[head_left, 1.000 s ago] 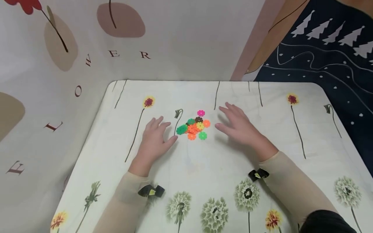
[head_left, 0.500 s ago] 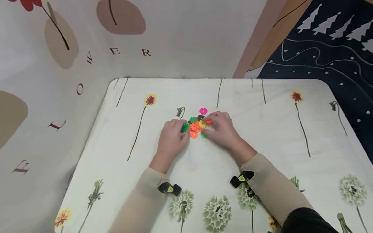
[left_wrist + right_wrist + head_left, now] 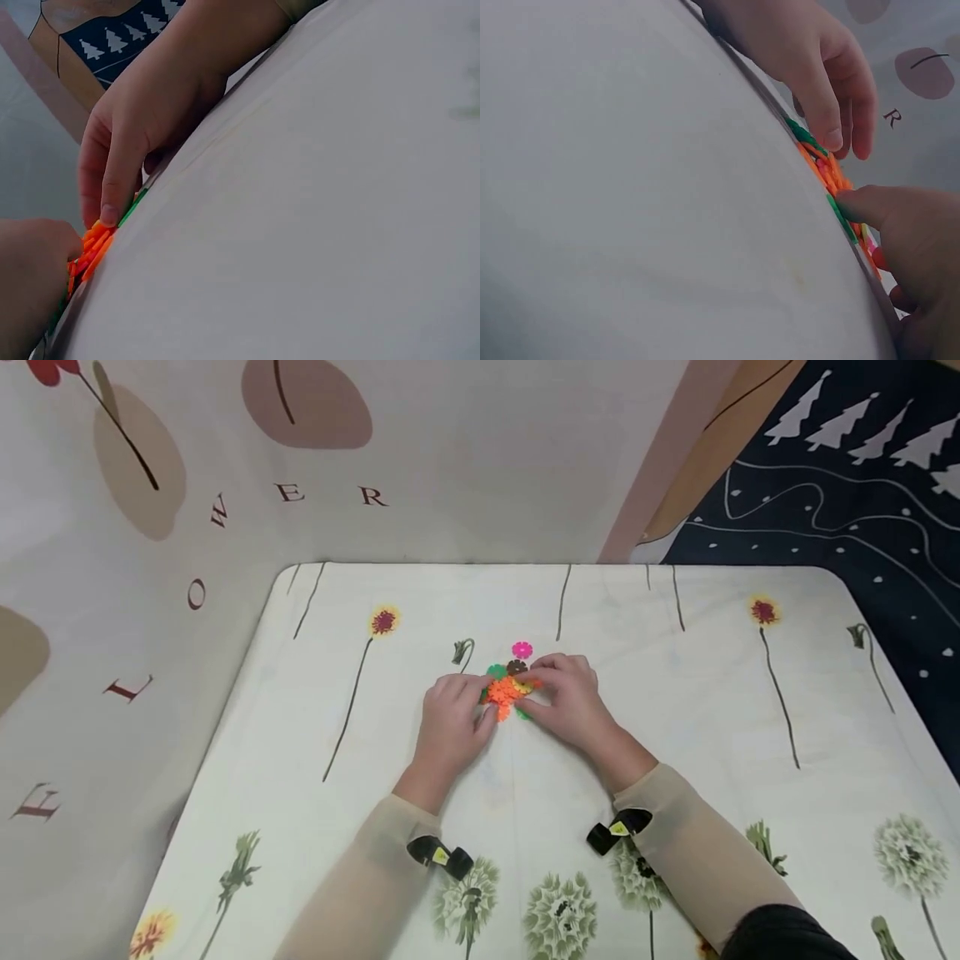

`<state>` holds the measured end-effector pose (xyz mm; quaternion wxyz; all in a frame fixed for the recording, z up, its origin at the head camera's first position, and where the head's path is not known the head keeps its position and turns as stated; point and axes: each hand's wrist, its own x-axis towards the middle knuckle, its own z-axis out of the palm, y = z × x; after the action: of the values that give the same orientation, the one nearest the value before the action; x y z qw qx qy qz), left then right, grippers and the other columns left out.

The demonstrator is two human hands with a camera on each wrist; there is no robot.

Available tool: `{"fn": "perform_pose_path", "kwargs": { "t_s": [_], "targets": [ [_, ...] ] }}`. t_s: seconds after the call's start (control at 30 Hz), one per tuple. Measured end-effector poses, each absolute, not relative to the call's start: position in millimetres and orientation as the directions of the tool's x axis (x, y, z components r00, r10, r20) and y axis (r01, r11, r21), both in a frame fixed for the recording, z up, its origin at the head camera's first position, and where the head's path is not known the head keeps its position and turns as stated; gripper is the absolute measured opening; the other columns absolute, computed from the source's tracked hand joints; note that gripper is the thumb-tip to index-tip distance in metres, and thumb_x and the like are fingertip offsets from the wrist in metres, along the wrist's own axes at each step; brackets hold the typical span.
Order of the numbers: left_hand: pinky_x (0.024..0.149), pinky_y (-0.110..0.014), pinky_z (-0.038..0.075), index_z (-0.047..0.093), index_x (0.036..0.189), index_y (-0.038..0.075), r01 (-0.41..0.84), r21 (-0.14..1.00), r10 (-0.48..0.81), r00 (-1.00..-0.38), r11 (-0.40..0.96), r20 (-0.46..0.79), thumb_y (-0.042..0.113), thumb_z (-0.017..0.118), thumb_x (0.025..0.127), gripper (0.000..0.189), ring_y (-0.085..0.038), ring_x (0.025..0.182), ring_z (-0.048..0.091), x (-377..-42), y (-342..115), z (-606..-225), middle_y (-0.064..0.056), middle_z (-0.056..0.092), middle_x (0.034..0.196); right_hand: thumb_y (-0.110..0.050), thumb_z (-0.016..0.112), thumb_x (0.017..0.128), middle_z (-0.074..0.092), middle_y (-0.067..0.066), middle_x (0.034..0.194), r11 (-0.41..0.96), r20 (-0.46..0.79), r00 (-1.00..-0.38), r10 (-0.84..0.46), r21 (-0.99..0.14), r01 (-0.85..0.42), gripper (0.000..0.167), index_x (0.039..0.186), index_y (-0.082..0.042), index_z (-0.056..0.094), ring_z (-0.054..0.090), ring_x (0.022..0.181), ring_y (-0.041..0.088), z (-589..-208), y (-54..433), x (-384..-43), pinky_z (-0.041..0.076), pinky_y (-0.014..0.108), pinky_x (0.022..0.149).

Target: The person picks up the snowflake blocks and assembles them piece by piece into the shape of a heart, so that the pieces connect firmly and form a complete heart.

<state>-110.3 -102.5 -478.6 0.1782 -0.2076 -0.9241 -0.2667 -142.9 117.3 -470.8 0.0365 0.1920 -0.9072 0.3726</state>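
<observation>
Room nearside, disc pile beyond

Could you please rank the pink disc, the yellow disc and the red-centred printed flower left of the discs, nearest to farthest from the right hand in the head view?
Measured from the right hand:
1. Yellow disc: right at its fingertips.
2. Pink disc: just beyond the fingers, at the pile's far edge.
3. Printed flower: well to the left, past the left hand.

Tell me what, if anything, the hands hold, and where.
Cannot be told: the left hand and right hand are at opposite sides of the multicoloured pile of flower-shaped plastic discs, hiding any grip.
</observation>
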Motion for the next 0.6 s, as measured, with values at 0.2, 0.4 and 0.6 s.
{"fn": "perform_pose_path", "kwargs": {
  "t_s": [0.2, 0.4, 0.6],
  "targets": [
    [0.102, -0.055, 0.049, 0.071, 0.131, 0.007, 0.522, 0.405, 0.316, -0.822, 0.751, 0.473, 0.021, 0.08, 0.093, 0.041, -0.034, 0.122, 0.062, -111.4, -101.8, -481.6, -0.011, 0.074, 0.123, -0.019, 0.092, 0.087, 0.075, 0.005, 0.118, 0.615, 0.315, -0.881, -0.353, -0.632, -0.472, 0.026, 0.111, -0.014, 0.085, 0.052, 0.108, 0.029, -475.0, 118.9, -145.4, 0.039, 0.049, 0.093],
    [0.099, -0.055, 0.051, 0.073, 0.127, 0.006, 0.539, 0.415, 0.297, -0.803, 0.733, 0.517, 0.019, 0.08, 0.093, 0.038, -0.034, 0.117, 0.064, -113.1, -101.3, -483.2, -0.012, 0.076, 0.118, -0.015, 0.091, 0.087, 0.08, 0.004, 0.112, 0.571, 0.41, -0.832, -0.375, -0.605, -0.555, 0.022, 0.108, -0.012, 0.085, 0.058, 0.1, 0.026, -477.6, 119.1, -147.5, 0.044, 0.045, 0.087],
    [0.103, -0.052, 0.05, 0.072, 0.126, 0.005, 0.564, 0.458, 0.303, -0.795, 0.687, 0.525, 0.018, 0.076, 0.096, 0.034, -0.031, 0.117, 0.063, -114.1, -102.7, -484.9, -0.009, 0.075, 0.12, -0.013, 0.087, 0.091, 0.081, 0.004, 0.103, 0.558, 0.449, -0.827, -0.338, -0.612, -0.56, 0.018, 0.109, -0.01, 0.085, 0.062, 0.089, 0.022, -476.5, 117.4, -146.7, 0.048, 0.039, 0.077]
  ]
}}
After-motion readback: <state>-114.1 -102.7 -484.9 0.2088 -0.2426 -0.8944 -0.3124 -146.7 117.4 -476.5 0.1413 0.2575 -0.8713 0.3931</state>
